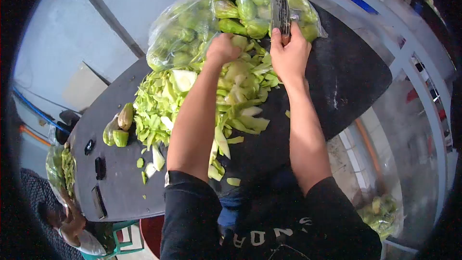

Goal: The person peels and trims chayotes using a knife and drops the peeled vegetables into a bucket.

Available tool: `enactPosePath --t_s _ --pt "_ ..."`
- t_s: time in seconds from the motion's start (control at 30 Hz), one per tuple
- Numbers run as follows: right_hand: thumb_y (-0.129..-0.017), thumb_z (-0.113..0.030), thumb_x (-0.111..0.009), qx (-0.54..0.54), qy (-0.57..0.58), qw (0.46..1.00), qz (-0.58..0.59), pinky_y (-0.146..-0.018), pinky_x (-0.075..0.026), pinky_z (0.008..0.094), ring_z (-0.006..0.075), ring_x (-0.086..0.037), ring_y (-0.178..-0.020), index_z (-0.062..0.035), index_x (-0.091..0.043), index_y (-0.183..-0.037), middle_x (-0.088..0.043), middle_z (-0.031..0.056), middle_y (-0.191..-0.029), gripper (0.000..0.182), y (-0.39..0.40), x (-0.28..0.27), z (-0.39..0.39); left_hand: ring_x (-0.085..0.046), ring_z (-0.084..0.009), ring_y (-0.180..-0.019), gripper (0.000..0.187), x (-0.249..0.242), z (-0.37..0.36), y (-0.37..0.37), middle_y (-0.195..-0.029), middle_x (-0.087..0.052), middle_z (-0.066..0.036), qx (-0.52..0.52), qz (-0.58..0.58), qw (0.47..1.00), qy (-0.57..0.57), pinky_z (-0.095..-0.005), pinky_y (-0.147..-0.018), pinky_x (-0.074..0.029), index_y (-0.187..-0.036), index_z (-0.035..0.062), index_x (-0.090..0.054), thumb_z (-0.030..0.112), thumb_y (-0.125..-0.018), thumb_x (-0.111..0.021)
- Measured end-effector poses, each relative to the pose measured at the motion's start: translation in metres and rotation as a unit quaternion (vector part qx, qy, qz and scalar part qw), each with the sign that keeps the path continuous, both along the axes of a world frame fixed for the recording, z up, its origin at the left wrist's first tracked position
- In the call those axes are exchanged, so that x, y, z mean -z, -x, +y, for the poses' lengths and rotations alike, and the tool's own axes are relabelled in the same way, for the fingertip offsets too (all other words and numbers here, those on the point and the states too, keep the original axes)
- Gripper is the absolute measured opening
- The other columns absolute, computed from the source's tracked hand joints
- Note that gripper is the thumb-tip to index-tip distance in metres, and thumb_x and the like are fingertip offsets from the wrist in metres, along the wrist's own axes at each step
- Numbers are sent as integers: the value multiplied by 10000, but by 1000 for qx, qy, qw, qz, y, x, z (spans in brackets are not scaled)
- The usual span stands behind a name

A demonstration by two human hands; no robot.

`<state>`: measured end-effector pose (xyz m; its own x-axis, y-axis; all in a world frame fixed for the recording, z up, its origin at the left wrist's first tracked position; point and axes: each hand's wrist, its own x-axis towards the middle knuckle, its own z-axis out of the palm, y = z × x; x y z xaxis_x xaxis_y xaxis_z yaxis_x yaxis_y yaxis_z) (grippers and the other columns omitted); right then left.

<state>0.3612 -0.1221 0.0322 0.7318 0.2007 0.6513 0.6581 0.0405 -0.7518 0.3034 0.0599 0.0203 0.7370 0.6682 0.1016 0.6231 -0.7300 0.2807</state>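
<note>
In my right hand (290, 58) is a knife (279, 7), its broad, dark, streaked blade pointing up and away from me. My left hand (223, 48) is closed at the mouth of a clear plastic bag (166, 36); its fingertips are turned away, so what they grip is hidden. Whole green oblong fruits (226, 8), possibly chayotes, fill the bag. Below both hands spreads a large heap of pale green peelings (156, 98). Some peeled pale pieces (238, 74) lie in the heap, partly behind my left forearm.
Several browned green pieces (118, 127) sit left of the heap on the dark table (356, 67). Small black objects (99, 168) lie along its left edge. Another person (72, 226) is at the lower left beside a bag (55, 166). A grey railing (409, 58) runs along the right.
</note>
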Motion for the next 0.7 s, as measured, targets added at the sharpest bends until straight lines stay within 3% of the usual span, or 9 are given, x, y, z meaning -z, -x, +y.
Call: enactPosePath --t_s 0.1,0.17,0.2,0.3,0.33,0.37,0.47,0.57,0.7 --pt "-854 -135 -644 -40 -29 997 51 -556 -475 399 312 -633 -563 7 -574 -894 -609 142 -612 163 -5 11 9 -635 -354 -1009 531 11 53 25 -1189 -617 -188 7 -188 972 143 -407 -834 -563 -1254 -8 -554 204 -788 -697" --pt "-901 -131 -633 -154 -79 975 139 -454 -450 328 156 -559 -443 -13 -544 -847 -585 63 -582 158 6 4 5 -616 -347 -1034 507 -19 27 70 -1192 -584 -207 -27 -407 789 459 -414 -774 -587 -1285 -42 -483 129 -838 -649" --pt "-922 -126 -610 -210 -92 959 167 -430 -438 306 131 -536 -427 -24 -528 -842 -568 42 -575 153 14 -3 2 -599 -335 -1049 437 -21 25 89 -1204 -553 -216 -8 -471 707 528 -389 -728 -598 -1269 -22 -470 91 -872 -613" --pt "-955 -189 -601 -397 -93 885 225 -394 -427 284 116 -493 -440 -53 -467 -877 -493 18 -619 206 35 -8 -2 -563 -341 -1090 468 -15 7 139 -1233 -535 -207 -7 -587 448 674 -485 -864 -542 -1298 17 -473 246 -912 -602" --pt "-970 -201 -573 -443 -80 858 247 -382 -414 276 114 -493 -420 -48 -481 -858 -507 20 -592 211 45 -7 1 -550 -375 -1096 526 -21 -10 154 -1219 -543 -195 -55 -617 432 655 -536 -901 -492 -1321 30 -466 396 -948 -521" --pt "-984 -213 -546 -486 -66 829 268 -371 -401 268 113 -494 -400 -43 -494 -838 -520 21 -565 230 56 -6 6 -549 -393 -1079 580 -11 -6 170 -1202 -556 -189 8 -598 383 704 -538 -887 -482 -1318 27 -468 488 -969 -426" --pt "-987 -233 -541 -522 58 814 248 -369 -419 281 121 -502 -401 -40 -497 -825 -528 33 -569 256 92 -10 22 -558 -384 -1088 566 -6 -14 198 -1212 -575 -178 70 -638 318 698 -521 -909 -473 -1320 36 -471 483 -985 -378" --pt "-992 -244 -532 -556 149 794 197 -380 -428 279 115 -512 -415 -43 -499 -817 -527 27 -566 270 123 -18 44 -584 -265 -1121 448 -26 -26 229 -1214 -610 -105 -9 -739 353 574 -462 -983 -447 -1253 81 -542 413 -955 -504" --pt "-994 -251 -529 -575 184 771 202 -387 -426 279 114 -509 -423 -44 -497 -820 -519 20 -566 272 143 -17 53 -601 -258 -1092 428 -14 -18 252 -1173 -635 -86 34 -768 346 538 -450 -994 -443 -1218 87 -575 409 -939 -531"
